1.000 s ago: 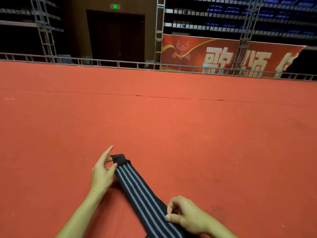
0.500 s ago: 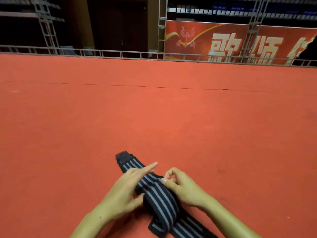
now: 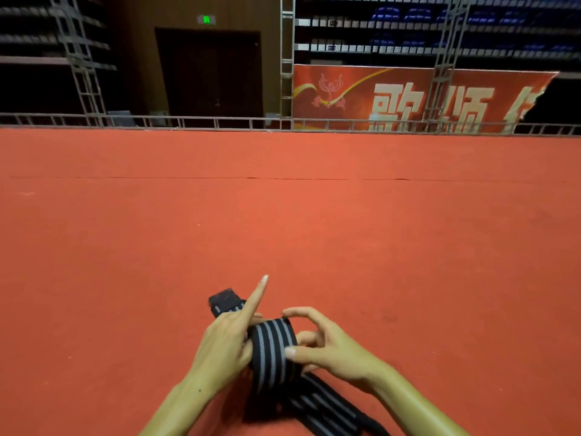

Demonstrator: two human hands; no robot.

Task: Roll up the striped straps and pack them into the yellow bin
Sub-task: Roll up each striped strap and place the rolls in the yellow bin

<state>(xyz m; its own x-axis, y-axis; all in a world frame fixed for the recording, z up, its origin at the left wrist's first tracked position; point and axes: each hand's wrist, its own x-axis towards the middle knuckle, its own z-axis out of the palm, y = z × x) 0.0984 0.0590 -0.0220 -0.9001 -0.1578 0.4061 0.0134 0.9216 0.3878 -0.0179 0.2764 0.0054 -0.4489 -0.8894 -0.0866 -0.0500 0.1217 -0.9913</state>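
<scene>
Red carpet, half-rolled strap between both hands

Red carpet covered the whole floor ahead, bounded at the far edge by a low metal railing. Beyond it hung a red banner with large pale Chinese characters, partly cut off by scaffold posts; I could not read them with confidence. A small green exit sign glowed above a dark door, its text too small to make out. No brand or label showed on the strap itself.

The striped strap lay directly in front of the person, its long axis running from the near right, where the loose tail trailed out of view, up to the far left, where the dark end tab rested on the carpet. A partly formed roll sat between the two hands, touching both, so neither was clearly nearer. The left hand gripped the roll from its left side with the forefinger sticking straight out. The right hand pinched the roll's right side, thumb on the stripes and fingers curled over the top.

The yellow bin was not in view, so packing looked some way off; rolling seemed only part done, with loose strap on both sides
</scene>
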